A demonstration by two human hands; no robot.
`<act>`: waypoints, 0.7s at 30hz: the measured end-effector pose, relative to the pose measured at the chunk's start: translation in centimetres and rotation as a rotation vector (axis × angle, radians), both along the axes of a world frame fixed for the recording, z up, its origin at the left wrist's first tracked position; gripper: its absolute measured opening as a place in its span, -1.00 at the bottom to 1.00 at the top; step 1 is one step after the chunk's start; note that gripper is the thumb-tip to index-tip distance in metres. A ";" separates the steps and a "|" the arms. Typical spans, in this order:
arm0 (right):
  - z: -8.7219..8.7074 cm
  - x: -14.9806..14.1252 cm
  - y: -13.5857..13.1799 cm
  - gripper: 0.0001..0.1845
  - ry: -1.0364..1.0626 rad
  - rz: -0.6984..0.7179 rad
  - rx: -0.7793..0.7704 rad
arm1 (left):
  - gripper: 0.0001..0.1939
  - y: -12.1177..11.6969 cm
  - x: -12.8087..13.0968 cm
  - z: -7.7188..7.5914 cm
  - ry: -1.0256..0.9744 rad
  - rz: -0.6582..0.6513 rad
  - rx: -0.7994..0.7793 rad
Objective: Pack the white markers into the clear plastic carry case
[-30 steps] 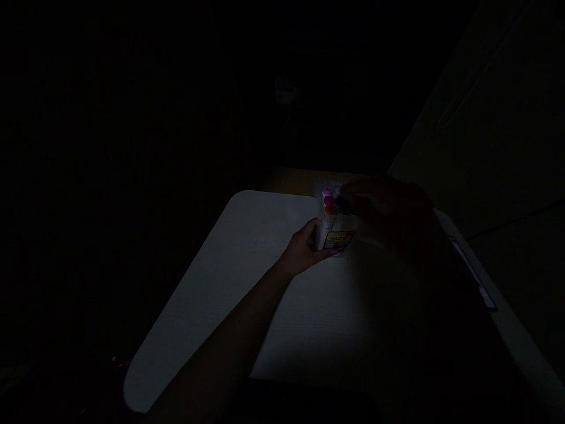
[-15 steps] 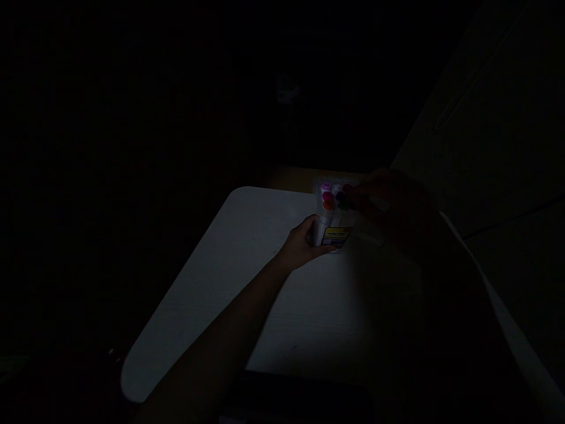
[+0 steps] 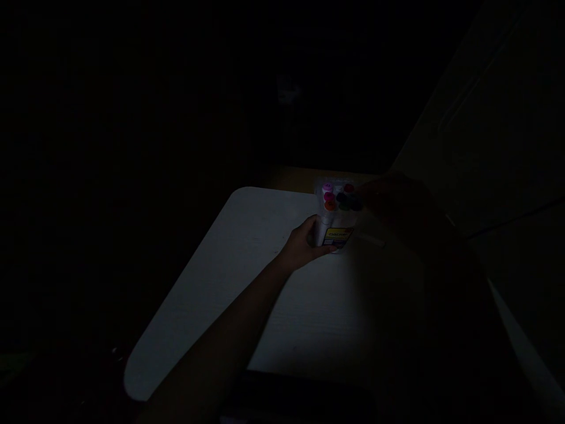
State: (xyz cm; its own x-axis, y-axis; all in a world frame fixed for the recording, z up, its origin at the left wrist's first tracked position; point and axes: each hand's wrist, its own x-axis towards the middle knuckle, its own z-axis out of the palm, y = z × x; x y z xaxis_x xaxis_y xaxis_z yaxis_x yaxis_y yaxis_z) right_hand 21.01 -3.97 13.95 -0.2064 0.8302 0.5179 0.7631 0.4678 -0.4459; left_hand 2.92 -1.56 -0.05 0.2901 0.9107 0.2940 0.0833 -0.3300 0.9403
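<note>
Near the far end of the white table, a clear plastic marker case (image 3: 321, 229) stands upright with a yellow and dark label on its front. Several markers (image 3: 329, 197) show their caps at its top: lilac, pink, orange, red and dark ones. My left hand (image 3: 300, 244) is wrapped round the lower left side of the case, thumb and fingers closed on it. Just right of the caps is my right hand (image 3: 388, 200), deep in shadow. Its fingertips are close to the red and dark caps, and whether they touch or hold anything is too dark to make out.
The white table (image 3: 212, 271) has rounded corners and a dark object (image 3: 300, 394) at its near edge. A slim pale object (image 3: 372, 239) lies right of the case. A wall (image 3: 507, 176) with a cable rises on the right. The surroundings are almost black.
My right hand has drawn back slightly to the right from the caps, so the red cap shows more fully. My left hand still grips the case in the same place.
</note>
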 end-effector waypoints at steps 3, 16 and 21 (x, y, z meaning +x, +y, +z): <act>0.0 0.9 0.4 -0.70 0.019 -0.006 -0.126 | -0.34 0.0 0.0 -0.1 -0.003 0.004 0.010; 0.1 1.1 0.5 -0.63 -0.024 0.041 -0.154 | -0.33 0.2 -0.1 -0.5 0.046 0.031 0.036; 0.0 1.6 1.0 -0.63 -0.077 0.058 -0.172 | -0.29 0.3 -0.2 -0.7 0.104 0.076 0.058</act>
